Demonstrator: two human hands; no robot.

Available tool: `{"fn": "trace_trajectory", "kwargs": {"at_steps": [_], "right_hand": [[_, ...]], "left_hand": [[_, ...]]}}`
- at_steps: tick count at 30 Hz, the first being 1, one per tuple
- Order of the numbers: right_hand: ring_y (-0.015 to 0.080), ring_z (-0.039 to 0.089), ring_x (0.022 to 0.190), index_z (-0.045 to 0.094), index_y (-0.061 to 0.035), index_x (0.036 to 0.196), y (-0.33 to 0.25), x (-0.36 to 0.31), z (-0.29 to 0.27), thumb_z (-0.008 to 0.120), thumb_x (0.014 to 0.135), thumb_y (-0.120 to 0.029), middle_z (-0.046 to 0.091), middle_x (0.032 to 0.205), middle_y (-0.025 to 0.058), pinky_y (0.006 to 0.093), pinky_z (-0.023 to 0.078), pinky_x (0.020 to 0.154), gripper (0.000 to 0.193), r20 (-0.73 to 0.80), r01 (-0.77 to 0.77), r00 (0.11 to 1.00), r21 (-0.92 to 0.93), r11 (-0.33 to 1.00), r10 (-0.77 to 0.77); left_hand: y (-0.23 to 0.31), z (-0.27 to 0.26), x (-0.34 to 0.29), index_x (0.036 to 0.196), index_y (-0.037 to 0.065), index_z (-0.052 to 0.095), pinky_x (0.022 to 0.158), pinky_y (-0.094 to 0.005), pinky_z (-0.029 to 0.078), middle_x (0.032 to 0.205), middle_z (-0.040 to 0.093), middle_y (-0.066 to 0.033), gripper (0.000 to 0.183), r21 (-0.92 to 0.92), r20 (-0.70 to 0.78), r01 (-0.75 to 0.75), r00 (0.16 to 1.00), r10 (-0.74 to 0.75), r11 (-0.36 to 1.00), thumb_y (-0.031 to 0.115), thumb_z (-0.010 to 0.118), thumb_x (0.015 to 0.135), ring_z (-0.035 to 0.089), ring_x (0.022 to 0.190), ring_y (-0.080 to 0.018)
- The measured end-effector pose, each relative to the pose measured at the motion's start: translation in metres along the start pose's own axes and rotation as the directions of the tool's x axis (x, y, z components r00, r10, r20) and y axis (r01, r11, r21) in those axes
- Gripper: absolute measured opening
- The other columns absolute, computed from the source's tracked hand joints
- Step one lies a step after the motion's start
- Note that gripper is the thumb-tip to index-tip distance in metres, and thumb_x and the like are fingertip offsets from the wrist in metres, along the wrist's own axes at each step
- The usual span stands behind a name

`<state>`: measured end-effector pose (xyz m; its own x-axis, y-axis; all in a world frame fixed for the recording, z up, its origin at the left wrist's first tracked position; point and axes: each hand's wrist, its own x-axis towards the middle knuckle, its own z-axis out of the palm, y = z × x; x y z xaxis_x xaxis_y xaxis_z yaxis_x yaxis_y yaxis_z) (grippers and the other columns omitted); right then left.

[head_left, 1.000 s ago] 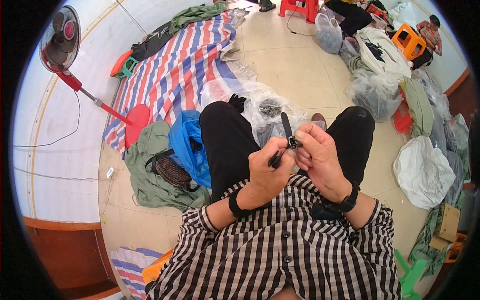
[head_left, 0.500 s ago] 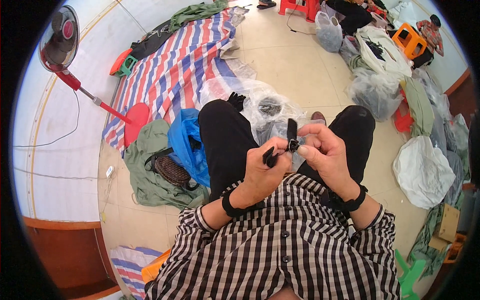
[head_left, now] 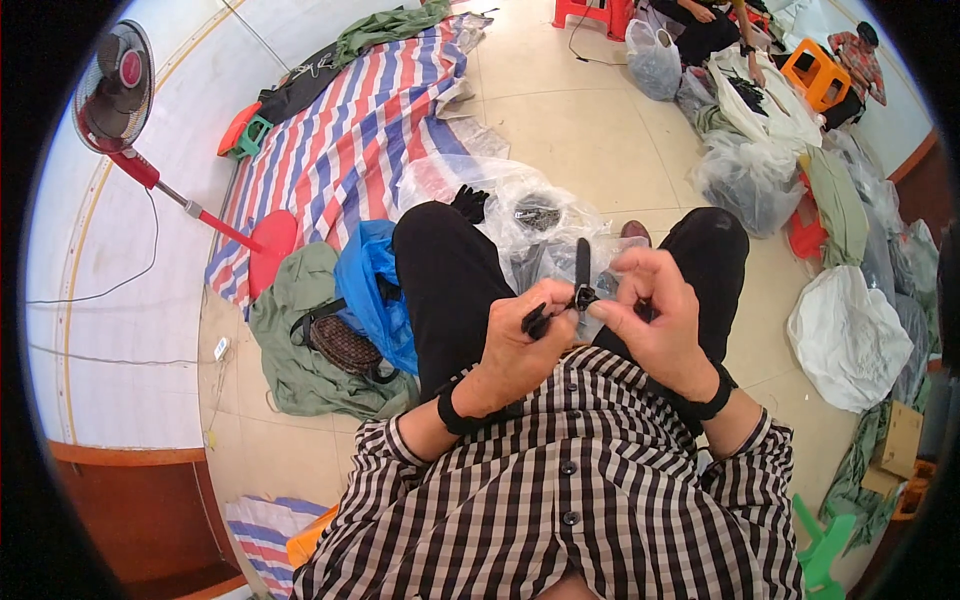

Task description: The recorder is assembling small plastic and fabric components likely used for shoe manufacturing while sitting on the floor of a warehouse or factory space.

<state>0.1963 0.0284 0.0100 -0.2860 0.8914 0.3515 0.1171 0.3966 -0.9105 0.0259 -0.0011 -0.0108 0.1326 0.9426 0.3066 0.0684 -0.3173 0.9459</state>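
In front of my lap, between my knees, I hold a narrow black strap (head_left: 583, 262) with a small shiny black piece, perhaps a buckle, at its lower end. My left hand (head_left: 522, 335) is closed around it, and a folded black end sticks out between its fingers. At the shiny piece, the thumb of my right hand (head_left: 655, 320) presses from the right. Its index finger is curled and raised apart from the thumb; the other fingertips are partly hidden. Beyond my knees lies a clear plastic bag (head_left: 565, 212) with dark items in it, and a black glove-like bundle (head_left: 469, 203) rests beside it.
A blue bag (head_left: 370, 290) and a green cloth (head_left: 290, 350) with a brown checked bag lie left of my leg. Further left stands a red fan (head_left: 125, 80) by a striped sheet (head_left: 340, 140). Stuffed bags (head_left: 755, 185) line the right side; other people sit at the far right.
My right index finger has lifted away from the strap, and the strap has turned slightly. At the far right, a person's arm now reaches to a white bag.
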Motion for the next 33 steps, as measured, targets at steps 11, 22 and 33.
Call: {"fn": "trace_trajectory", "kwargs": {"at_steps": [11, 22, 33], "right_hand": [[0.0008, 0.037, 0.052, 0.056, -0.0032, 0.095, -0.004, 0.009, -0.01, 0.069, 0.076, -0.01, 0.043, 0.057, -0.0063, 0.0179, 0.028, 0.048, 0.024, 0.306, -0.138, 0.946, 0.081, 0.987, 0.107], [0.0021, 0.038, 0.052, 0.052, -0.0038, 0.091, -0.008, 0.011, -0.012, 0.069, 0.075, -0.009, 0.043, 0.057, -0.0057, 0.0192, 0.029, 0.048, 0.024, 0.351, -0.16, 0.927, 0.043, 0.986, 0.135], [0.0027, 0.038, 0.05, 0.054, -0.0044, 0.091, -0.01, 0.01, -0.009, 0.071, 0.074, -0.012, 0.043, 0.054, -0.0043, 0.02, 0.03, 0.047, 0.025, 0.363, -0.139, 0.924, 0.014, 0.99, 0.124]], "left_hand": [[-0.002, -0.006, 0.0, 0.093, -0.005, 0.058, 0.052, -0.0181, 0.041, 0.066, 0.058, -0.002, 0.014, -0.029, 0.066, -0.054, 0.996, 0.055, 0.998, -0.006, 0.05, 0.082, 0.051, 0.057, -0.0032], [0.003, -0.009, 0.003, 0.087, -0.001, 0.059, 0.046, -0.0199, 0.033, 0.059, 0.05, -0.0009, 0.008, 0.008, 0.121, -0.108, 0.987, 0.106, 0.994, -0.002, 0.057, 0.079, 0.041, 0.051, -0.0029], [0.0, -0.009, 0.0, 0.088, -0.002, 0.06, 0.046, -0.0196, 0.032, 0.064, 0.053, -0.0028, 0.01, -0.001, 0.074, -0.131, 0.989, 0.131, 0.991, -0.003, 0.057, 0.078, 0.041, 0.051, -0.0039]]}}
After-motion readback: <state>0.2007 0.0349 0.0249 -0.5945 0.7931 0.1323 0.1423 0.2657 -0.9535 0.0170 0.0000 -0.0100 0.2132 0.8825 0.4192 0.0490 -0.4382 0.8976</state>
